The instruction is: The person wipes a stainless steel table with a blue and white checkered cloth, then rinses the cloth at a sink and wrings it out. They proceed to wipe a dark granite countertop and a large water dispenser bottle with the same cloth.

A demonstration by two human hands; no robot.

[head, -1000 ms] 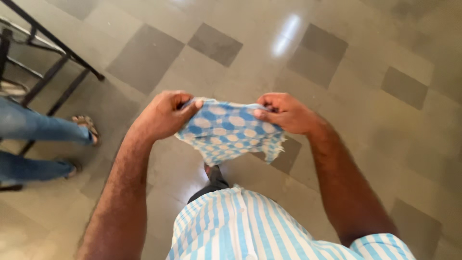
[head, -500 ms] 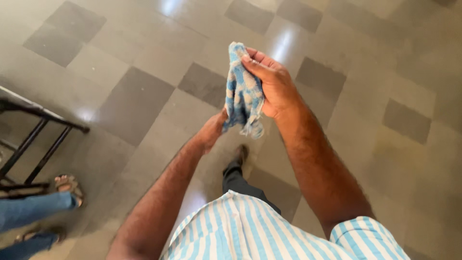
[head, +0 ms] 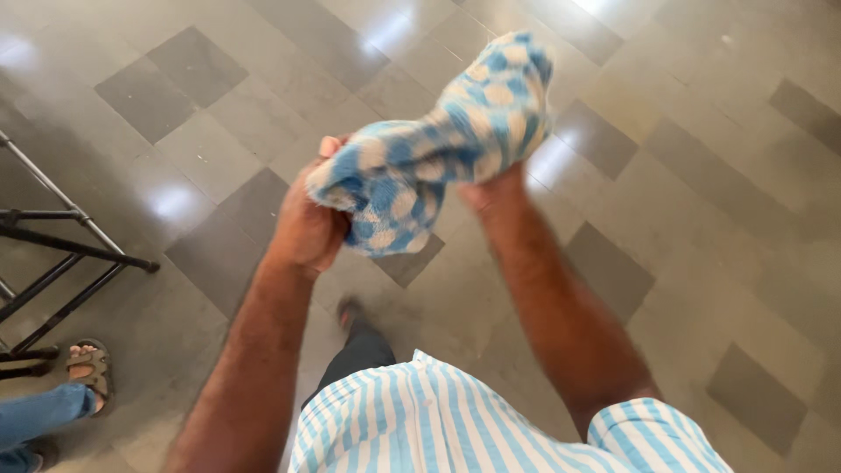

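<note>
We find both hands raised above the tiled floor, gripping one cloth, blue and cream checked. The left hand is clenched on its lower bunched end. The right hand grasps the upper part from beneath, mostly hidden by the fabric. The cloth hangs bunched between them, clear of the floor. A black metal frame and another person's sandalled foot stand at the left edge.
</note>
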